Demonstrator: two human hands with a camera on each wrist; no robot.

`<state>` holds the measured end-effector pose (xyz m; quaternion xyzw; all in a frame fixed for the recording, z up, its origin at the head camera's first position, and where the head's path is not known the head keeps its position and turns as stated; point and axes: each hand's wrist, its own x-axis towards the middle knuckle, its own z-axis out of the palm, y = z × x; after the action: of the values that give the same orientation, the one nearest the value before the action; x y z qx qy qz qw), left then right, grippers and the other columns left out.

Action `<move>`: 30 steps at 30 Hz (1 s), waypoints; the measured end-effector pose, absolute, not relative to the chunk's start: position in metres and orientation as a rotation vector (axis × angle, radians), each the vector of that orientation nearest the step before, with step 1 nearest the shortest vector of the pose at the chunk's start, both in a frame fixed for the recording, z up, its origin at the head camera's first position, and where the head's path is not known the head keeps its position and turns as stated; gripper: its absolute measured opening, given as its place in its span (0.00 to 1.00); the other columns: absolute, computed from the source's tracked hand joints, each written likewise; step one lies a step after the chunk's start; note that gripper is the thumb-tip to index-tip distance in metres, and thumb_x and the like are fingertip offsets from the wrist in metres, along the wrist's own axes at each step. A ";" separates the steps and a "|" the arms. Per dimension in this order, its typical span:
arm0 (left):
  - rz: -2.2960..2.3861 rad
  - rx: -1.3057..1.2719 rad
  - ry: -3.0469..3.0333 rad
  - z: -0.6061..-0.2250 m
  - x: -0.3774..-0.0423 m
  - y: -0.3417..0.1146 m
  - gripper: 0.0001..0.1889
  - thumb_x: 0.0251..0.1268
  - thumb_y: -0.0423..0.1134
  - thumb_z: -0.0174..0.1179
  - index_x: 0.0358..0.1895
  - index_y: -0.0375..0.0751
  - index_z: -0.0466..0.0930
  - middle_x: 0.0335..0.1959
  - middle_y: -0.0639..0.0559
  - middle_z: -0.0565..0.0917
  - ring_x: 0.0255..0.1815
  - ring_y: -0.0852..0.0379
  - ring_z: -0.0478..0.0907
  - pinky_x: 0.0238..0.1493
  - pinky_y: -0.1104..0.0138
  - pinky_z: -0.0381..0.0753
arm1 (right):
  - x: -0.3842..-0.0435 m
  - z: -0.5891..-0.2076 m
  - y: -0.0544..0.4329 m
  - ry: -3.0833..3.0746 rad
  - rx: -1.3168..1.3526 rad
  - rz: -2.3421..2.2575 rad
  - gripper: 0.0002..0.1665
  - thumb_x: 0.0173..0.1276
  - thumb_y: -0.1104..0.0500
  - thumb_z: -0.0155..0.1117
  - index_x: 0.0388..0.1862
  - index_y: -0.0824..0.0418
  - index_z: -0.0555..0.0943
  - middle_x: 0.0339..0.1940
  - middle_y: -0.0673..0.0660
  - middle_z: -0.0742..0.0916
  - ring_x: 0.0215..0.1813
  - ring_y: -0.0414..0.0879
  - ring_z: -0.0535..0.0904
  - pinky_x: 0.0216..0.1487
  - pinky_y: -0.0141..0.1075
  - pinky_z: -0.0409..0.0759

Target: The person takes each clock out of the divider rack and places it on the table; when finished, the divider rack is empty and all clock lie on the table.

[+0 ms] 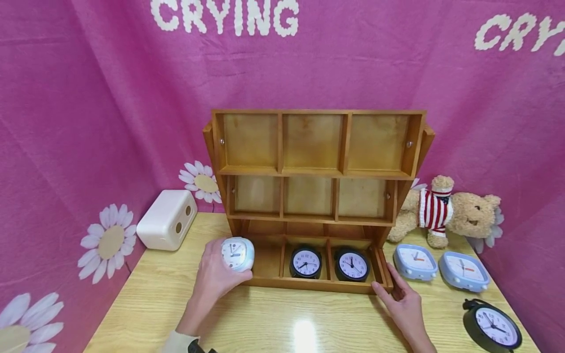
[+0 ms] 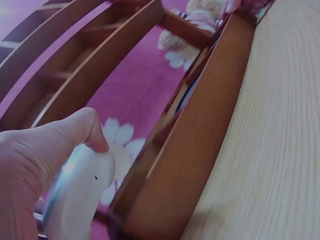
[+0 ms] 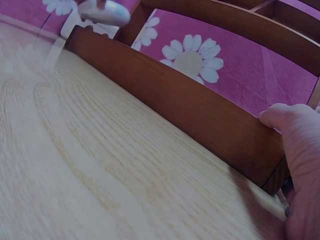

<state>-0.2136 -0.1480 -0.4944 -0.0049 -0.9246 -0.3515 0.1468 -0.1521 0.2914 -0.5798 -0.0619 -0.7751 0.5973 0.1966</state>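
Observation:
My left hand holds a small white and pale blue alarm clock over the left compartment of the shelf's bottom tier. In the left wrist view the thumb presses on the rim of this clock. A brown wooden display shelf with three tiers stands on the table. At its front right corner my right hand grips the bottom tier, thumb on the front board and fingers along the side. Two round black alarm clocks, one in the middle and one in the right compartment, face up and forward.
Right of the shelf lie two light blue alarm clocks and another black clock. A teddy bear in a striped sweater lies behind them. A white box with two round holes stands back left, by the pink curtain.

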 end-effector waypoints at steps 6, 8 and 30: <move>-0.988 0.080 -2.665 -0.504 -0.222 -0.184 0.55 0.31 0.50 0.82 0.70 0.31 0.67 0.62 0.34 0.74 0.57 0.38 0.75 0.56 0.43 0.82 | -0.153 -0.580 0.291 -2.170 -0.162 1.658 0.40 0.66 0.68 0.75 0.76 0.67 0.72 0.71 0.72 0.77 0.55 0.21 0.77 0.51 0.17 0.78; -0.988 0.113 -2.676 -0.509 -0.227 -0.196 0.56 0.34 0.50 0.81 0.71 0.29 0.65 0.63 0.33 0.73 0.58 0.37 0.74 0.57 0.42 0.81 | -0.153 -0.580 0.291 -2.170 -0.162 1.658 0.40 0.66 0.68 0.75 0.76 0.67 0.72 0.70 0.72 0.77 0.55 0.21 0.77 0.51 0.17 0.77; -0.955 0.060 -2.721 -0.555 -0.292 -0.225 0.58 0.39 0.51 0.78 0.76 0.30 0.61 0.68 0.33 0.71 0.60 0.37 0.73 0.58 0.42 0.80 | -0.152 -0.583 0.292 -2.162 -0.145 1.649 0.38 0.68 0.69 0.73 0.76 0.68 0.73 0.71 0.73 0.76 0.56 0.23 0.77 0.52 0.18 0.78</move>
<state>-0.2922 -0.2254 -0.5552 0.0208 -0.9355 -0.3285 0.1283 -0.1521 0.2917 -0.5826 -0.0520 -0.7766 0.5925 0.2079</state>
